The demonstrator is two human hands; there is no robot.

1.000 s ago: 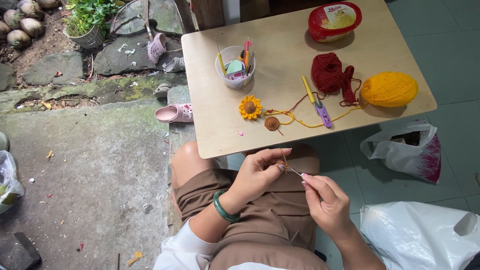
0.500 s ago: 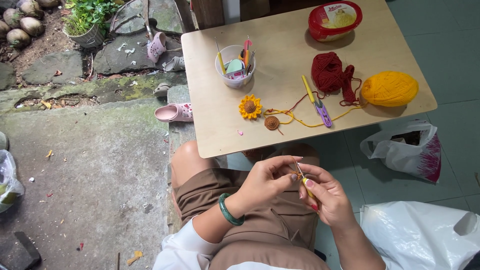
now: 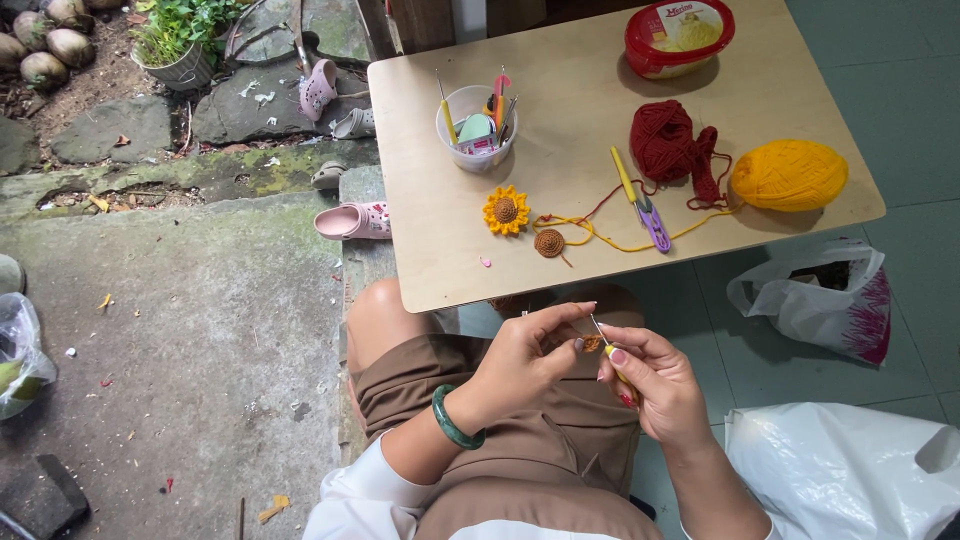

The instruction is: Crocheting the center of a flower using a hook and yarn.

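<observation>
— Brown yarn, is that what sits between the two hands?

— Yes. A small brown crochet piece [image 3: 590, 343] is pinched in the fingertips of the left hand [image 3: 525, 360], held over the lap, just below the near edge of the wooden table [image 3: 580, 130] and not resting on it.

— And the other hand?

— The right hand [image 3: 655, 385] is closed around a crochet hook [image 3: 612, 352]. Its metal tip points up and to the person's left, into the piece; the handle runs down into the palm. So the hook's long axis slants from the right hand towards the left fingertips, and the two hands nearly touch.

— Which hand is nearer the work?

— The left holds it; the right reaches it only through the hook tip.

— Anything on the table close by?

— A finished yellow sunflower [image 3: 505, 211] and a brown disc [image 3: 548, 243] lie near the near edge, well apart from the hands, with yellow yarn [image 3: 788, 174] towards the far right.
</observation>
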